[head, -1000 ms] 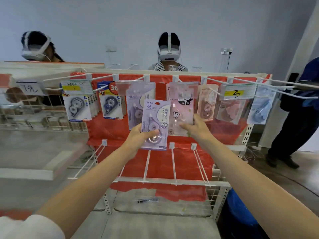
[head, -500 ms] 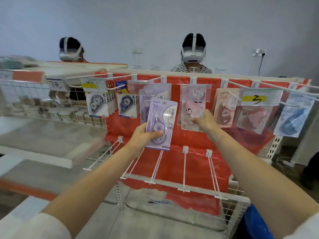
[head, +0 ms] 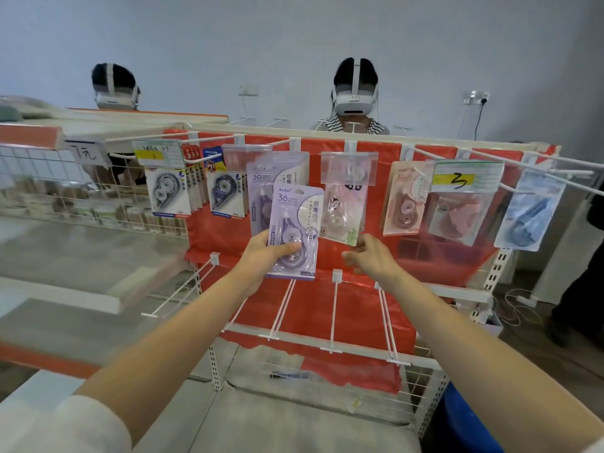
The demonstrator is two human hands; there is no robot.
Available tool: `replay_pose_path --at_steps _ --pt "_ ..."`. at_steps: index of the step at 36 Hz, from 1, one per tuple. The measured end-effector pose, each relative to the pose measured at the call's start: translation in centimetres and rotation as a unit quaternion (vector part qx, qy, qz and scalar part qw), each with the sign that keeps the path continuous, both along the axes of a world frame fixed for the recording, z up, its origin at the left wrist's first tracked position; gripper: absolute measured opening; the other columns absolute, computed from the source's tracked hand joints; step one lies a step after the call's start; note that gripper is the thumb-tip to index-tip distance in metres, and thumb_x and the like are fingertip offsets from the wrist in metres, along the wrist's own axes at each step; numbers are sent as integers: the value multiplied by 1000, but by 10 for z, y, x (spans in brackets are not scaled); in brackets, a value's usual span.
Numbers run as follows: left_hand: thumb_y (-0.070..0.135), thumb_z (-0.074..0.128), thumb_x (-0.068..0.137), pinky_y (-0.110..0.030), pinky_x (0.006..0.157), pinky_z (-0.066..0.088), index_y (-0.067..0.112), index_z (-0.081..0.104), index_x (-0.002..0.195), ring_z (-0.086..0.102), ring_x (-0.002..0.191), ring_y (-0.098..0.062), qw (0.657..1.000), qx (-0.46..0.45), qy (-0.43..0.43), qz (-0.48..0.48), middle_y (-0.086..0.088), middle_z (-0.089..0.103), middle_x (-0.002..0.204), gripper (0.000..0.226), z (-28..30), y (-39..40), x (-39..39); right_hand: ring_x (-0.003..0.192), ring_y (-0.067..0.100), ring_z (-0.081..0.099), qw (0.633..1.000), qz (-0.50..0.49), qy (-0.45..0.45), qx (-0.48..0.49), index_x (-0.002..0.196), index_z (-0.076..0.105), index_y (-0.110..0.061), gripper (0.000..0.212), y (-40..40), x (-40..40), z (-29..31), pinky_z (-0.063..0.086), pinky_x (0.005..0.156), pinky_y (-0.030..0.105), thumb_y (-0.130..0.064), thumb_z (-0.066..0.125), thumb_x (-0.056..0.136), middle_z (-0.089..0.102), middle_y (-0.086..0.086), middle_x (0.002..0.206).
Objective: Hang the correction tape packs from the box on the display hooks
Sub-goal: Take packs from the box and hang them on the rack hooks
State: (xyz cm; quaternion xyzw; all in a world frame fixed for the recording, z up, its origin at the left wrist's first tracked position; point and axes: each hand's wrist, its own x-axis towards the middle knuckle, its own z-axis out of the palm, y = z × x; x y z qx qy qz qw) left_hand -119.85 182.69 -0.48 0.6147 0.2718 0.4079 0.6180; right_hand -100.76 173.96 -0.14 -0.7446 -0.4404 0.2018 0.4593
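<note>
Holding the purple pack [head: 295, 232] by its low corner, the left hand [head: 264, 256] should lift it so the top hole slides onto the hook [head: 277, 143] at 12 o'clock, where purple packs [head: 281, 178] already hang. The right hand [head: 372, 258], at 3 o'clock, hangs loose and holds nothing, just under the panda pack [head: 343, 210]. That hook's clear tag [head: 246, 158] could get in the way.
</note>
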Motion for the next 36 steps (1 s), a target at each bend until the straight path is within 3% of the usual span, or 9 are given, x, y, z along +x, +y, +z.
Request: replay_pose_path --at_steps 6,10,15,19,24,28,31,34,36 --pt "-2 69 81 -41 92 53 12 67 94 68 87 -22 1000 7 -8 -7 -4 73 92 19 0 -6 -1 82 21 64 998 45 44 -5 81 52 -19 15 -4 -25 -16 53 65 30 -16 64 90 65 11 92" --pt "0 67 83 -39 89 54 10 67 97 67 86 -22 1000 10 -20 -8 -6 72 94 18 0 -9 -5 62 8 57 991 94 96 21 79 53 -16 25 -2 -51 -10 48 56 21 -30 49 99 62 2 78" --pt "4 67 85 -30 80 57 4 64 111 68 88 -21 1000 6 -17 8 -10 71 103 27 6 -9 -19 70 16 61 973 127 183 58 102 60 -10 34 2 -71 -2 53 64 28 -35 37 103 64 4 81" --pt "3 65 86 -29 80 57 7 64 109 69 90 -22 1000 21 2 17 -9 72 101 23 9 -8 -32 88 26 60 975 159 142 68 89 56 -15 22 7 -86 3 51 86 52 -36 63 91 62 14 95" --pt "14 65 89 -33 89 54 11 64 114 67 98 -21 995 82 47 31 -8 71 108 25 11 -9 -51 95 25 64 968 181 138 104 91 50 -18 25 12 -102 13 50 89 38 -9 73 82 66 11 100" --pt "23 64 90 -20 86 53 26 64 100 68 92 -5 988 128 76 31 7 72 99 10 15 -12 -64 92 20 63 972 181 92 117 93 50 -18 29 14 -111 21 51 89 39 -10 75 81 66 8 99" --pt "29 66 88 -23 86 53 18 65 106 67 96 -10 982 142 112 46 2 71 105 21 14 -9 -72 102 30 63 976 162 70 128 91 49 -20 29 19 -114 25 50 92 48 -17 75 81 66 15 107" --pt "18 65 90 -24 70 54 1 60 103 67 74 -11 983 118 135 36 -8 69 91 22 12 -8 -78 100 29 62 979 137 63 136 90 47 -22 29 27 -113 28 49 91 47 -20 75 81 65 12 104" --pt "11 63 91 -24 66 53 2 57 94 65 64 -10 981 115 154 25 -8 67 80 12 9 -9 -82 92 22 59 978 133 76 138 93 47 -20 29 29 -112 31 47 84 39 -18 74 82 61 3 95"
